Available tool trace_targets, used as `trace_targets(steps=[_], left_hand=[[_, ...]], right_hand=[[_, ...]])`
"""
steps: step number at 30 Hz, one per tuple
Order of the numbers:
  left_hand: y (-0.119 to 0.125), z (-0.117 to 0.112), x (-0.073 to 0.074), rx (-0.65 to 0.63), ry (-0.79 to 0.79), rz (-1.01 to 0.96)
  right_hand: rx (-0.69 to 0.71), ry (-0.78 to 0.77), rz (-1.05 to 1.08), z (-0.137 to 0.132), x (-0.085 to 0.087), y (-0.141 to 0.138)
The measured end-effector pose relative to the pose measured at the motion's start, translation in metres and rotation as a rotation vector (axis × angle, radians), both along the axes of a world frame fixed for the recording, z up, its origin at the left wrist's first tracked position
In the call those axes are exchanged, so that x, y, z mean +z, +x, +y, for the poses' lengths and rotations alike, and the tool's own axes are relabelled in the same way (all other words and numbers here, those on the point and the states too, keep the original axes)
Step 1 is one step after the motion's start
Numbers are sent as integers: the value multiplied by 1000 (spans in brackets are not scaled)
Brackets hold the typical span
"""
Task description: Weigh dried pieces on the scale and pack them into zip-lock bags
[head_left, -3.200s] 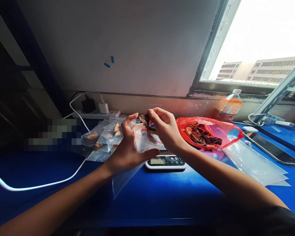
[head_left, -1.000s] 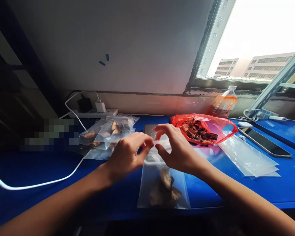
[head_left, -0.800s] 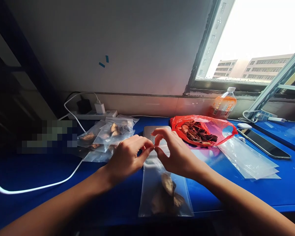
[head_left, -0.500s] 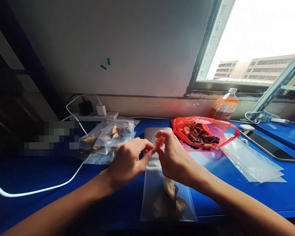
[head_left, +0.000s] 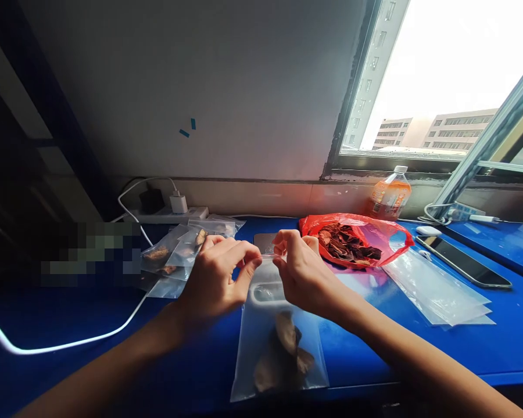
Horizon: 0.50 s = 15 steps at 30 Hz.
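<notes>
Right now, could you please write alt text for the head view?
A person's left hand and right hand pinch the top of a clear bag holding pale dried slices, a scale partly behind it. Beyond, to the right, a red bag of dark dried pieces lies on a blue table.

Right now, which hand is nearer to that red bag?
Right. The right hand is just left of and nearer the viewer than the red bag; the left hand is farther left, with the right hand between.
</notes>
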<state>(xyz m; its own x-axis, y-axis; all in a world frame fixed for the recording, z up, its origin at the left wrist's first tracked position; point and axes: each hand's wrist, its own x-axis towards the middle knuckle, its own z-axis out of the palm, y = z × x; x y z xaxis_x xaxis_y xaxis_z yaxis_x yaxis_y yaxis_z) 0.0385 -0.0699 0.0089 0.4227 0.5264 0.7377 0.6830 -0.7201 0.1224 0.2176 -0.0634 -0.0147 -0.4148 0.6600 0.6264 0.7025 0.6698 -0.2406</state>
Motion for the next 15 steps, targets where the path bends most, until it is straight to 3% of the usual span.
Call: trace_targets(steps=[15], left_hand=[[-14, 1, 15, 89, -168, -205]], right_hand=[[-69, 87, 48, 24, 5, 26]])
